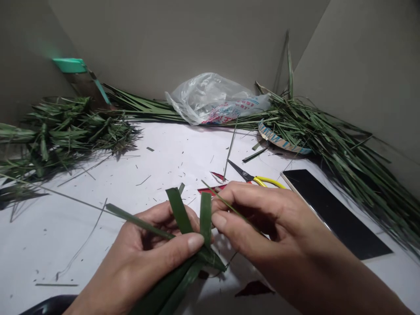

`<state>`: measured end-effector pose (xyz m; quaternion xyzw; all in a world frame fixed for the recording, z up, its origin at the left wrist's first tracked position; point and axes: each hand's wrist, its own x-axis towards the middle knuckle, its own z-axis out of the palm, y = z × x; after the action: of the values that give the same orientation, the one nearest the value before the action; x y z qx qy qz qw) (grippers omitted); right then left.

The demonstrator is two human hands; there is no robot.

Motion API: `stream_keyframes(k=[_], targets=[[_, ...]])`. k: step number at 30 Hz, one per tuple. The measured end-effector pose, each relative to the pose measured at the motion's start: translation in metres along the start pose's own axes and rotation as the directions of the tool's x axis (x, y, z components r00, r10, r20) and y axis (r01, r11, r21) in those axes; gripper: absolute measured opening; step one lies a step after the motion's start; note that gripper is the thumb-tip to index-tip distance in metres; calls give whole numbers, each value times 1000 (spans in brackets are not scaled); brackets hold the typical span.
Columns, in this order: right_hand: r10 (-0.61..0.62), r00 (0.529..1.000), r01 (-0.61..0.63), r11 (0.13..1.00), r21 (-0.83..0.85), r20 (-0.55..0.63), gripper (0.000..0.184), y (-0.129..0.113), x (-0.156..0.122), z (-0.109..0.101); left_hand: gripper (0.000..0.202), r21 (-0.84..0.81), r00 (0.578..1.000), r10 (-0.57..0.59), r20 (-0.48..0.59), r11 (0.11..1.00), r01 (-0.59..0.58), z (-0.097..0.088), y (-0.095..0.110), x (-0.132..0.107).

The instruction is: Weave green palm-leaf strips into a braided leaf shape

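Observation:
Low in the middle of the head view is a folded piece made of broad green leaf strips (213, 259). My left hand (141, 253) is closed on it, its thumb pressing on the fold. Two short leaf ends (205, 216) stick up beyond that thumb, and a narrower strip points left across the palm. My right hand (262, 223) pinches a thin green leaf strand (226, 202) between thumb and forefinger, close beside the folded piece. Part of that strand is hidden by the right fingers. Long leaf tails run down under the left hand.
Yellow-handled scissors (254, 176) lie beyond my right hand, near red scraps (210, 190). A black flat slab (337, 214) lies at right. Behind are a plastic bag (213, 98), leaf bundles (341, 144), woven leaf pieces (65, 127) and a green-topped bottle (78, 72).

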<state>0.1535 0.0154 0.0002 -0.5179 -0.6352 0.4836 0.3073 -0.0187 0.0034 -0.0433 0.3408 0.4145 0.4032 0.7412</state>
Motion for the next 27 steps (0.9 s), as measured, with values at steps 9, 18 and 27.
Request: stream_keyframes(k=[9, 18, 27], targets=[[140, 983, -159, 972, 175, 116, 23, -9, -4, -2, 27, 25, 996, 61, -71, 998, -59, 4, 1, -1], [217, 973, -225, 967, 121, 81, 16, -11, -4, 0, 23, 48, 998, 64, -23, 997, -63, -2, -2, 2], [197, 978, -206, 968, 145, 74, 10, -4, -3, -4, 20, -61, 977, -69, -203, 996, 58, 4, 3, -6]])
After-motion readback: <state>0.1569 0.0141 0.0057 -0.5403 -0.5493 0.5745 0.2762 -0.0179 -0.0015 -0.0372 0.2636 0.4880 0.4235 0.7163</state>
